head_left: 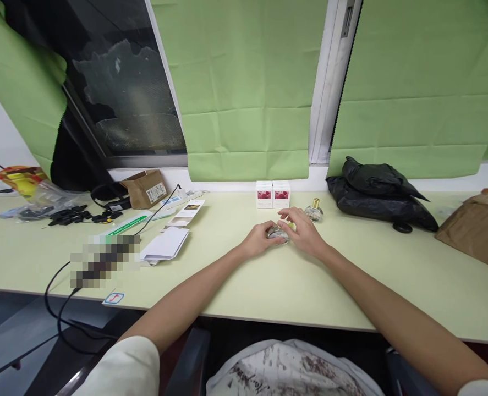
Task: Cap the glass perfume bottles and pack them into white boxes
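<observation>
A clear glass perfume bottle (277, 235) rests on the table between my two hands. My left hand (257, 241) is closed around its left side, with thumb and fingers on the glass. From the right, my right hand (305, 233) reaches over the bottle's top, its fingers curled at a small gold-yellow part that they mostly hide. Just behind my right hand stands a second perfume bottle (314, 212) with a gold top. White boxes with pink-red pictures (272, 195) stand side by side at the back.
Left of my hands lie folded white card pieces (165, 243), an open brown carton (145, 188), cables and black small parts (72, 215). At the right are a black plastic bag (376, 201) and a brown paper package (477, 228). Green curtains (247, 93) hang behind the table (244, 291).
</observation>
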Motion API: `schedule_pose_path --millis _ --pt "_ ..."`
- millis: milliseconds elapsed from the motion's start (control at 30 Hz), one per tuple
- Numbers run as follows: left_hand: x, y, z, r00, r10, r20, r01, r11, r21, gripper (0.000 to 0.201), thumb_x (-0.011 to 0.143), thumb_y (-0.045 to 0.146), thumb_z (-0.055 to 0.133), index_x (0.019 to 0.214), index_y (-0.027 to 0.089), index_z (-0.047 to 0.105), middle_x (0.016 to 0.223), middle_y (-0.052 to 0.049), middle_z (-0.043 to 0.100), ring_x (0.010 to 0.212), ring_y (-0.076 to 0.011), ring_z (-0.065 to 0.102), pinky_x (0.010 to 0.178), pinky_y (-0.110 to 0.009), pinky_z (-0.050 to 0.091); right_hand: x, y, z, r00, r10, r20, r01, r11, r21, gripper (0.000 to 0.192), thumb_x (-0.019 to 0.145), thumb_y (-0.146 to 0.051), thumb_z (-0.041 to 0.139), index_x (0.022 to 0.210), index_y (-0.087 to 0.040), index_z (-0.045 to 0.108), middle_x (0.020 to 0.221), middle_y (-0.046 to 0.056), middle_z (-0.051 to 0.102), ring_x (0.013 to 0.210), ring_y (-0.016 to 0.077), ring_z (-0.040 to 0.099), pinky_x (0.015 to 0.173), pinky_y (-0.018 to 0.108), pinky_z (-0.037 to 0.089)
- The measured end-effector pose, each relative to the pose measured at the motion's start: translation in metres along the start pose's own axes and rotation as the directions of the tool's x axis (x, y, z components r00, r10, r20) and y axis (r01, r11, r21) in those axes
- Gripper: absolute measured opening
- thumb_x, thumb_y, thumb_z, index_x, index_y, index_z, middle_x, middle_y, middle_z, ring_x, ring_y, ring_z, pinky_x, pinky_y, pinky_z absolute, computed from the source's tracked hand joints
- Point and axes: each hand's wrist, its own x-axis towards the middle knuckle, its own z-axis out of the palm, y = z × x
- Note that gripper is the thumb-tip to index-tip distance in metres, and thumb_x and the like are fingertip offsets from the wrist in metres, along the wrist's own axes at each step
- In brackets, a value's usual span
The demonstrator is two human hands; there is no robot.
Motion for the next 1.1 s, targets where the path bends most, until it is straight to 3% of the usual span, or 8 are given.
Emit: schedule_pose_path --millis 133,233,433,567,700,833,1100 --pt "0.000 0.001 0.000 1.000 0.010 0.019 -0.010 1.000 -0.015 0.053 0.077 0.061 0.079 0.104 0.017 0.067 0.084 0.000 0.060 0.074 -0.0150 0.049 0.066 -0.028 0.038 -0.001 -0.012 0.007 0.999 -0.021 0.027 0.021 0.999 0.026 0.023 0.107 -0.039 0.045 0.120 -0.027 0.060 0.113 0.008 0.068 0.110 0.0284 0.058 0.096 0.042 0.048" --pt "0.000 -0.001 0.000 1.000 0.003 0.018 -0.002 1.000 -0.010 0.054 0.077 0.061 0.079 0.105 0.017 0.067 0.086 0.000 0.061 0.076 -0.0157 0.051 0.068 -0.028 0.040 0.000 -0.011 0.008 1.000 -0.006 -0.019 0.007 0.999 0.042 0.022 0.107 -0.036 0.044 0.122 -0.027 0.058 0.113 0.008 0.068 0.110 0.0280 0.058 0.095 0.042 0.049" --pt "0.001 0.000 0.000 1.000 -0.010 0.004 0.010 1.000 0.002 0.054 0.074 0.063 0.082 0.099 0.017 0.066 0.083 0.001 0.060 0.075 -0.0152 0.049 0.068 -0.028 0.039 0.006 0.008 -0.006 0.992 0.041 -0.121 -0.046 0.998 -0.034 0.021 0.105 -0.034 0.045 0.119 -0.025 0.058 0.115 0.010 0.069 0.103 0.0285 0.060 0.094 0.043 0.048" --pt "0.001 0.000 -0.001 1.000 -0.020 -0.006 0.020 1.000 0.002 0.057 0.072 0.064 0.082 0.100 0.017 0.068 0.087 -0.001 0.065 0.079 -0.0171 0.054 0.071 -0.029 0.042 0.004 0.041 -0.012 0.995 0.103 -0.005 -0.103 0.981 -0.165 0.017 0.100 -0.023 0.047 0.110 -0.022 0.061 0.104 0.010 0.070 0.097 0.0281 0.061 0.088 0.041 0.046" --pt "0.001 -0.003 -0.005 1.000 -0.017 -0.022 0.017 1.000 0.011 0.056 0.073 0.064 0.082 0.102 0.017 0.070 0.091 -0.002 0.068 0.082 -0.0181 0.058 0.074 -0.030 0.044 -0.003 0.063 -0.010 0.969 0.183 0.165 -0.133 0.952 -0.277 0.018 0.096 -0.014 0.048 0.104 -0.019 0.063 0.098 0.011 0.071 0.093 0.0264 0.063 0.081 0.035 0.044" --pt "0.002 -0.005 -0.009 1.000 -0.004 -0.027 0.005 0.999 0.037 0.054 0.074 0.063 0.082 0.102 0.018 0.071 0.091 -0.001 0.070 0.081 -0.0177 0.059 0.074 -0.029 0.045 -0.007 0.064 -0.007 0.947 0.182 0.266 -0.078 0.931 -0.357 0.025 0.095 -0.008 0.045 0.109 -0.016 0.065 0.103 0.015 0.072 0.095 0.0268 0.065 0.081 0.034 0.043" --pt "0.001 -0.002 -0.019 0.997 0.071 0.002 -0.070 0.976 0.204 0.054 0.079 0.064 0.079 0.108 0.020 0.073 0.099 -0.004 0.073 0.086 -0.0206 0.062 0.077 -0.031 0.046 -0.005 0.061 -0.013 0.930 0.183 0.319 -0.058 0.929 -0.365 0.031 0.093 -0.008 0.049 0.118 -0.016 0.065 0.106 0.015 0.073 0.095 0.0273 0.065 0.081 0.035 0.043"
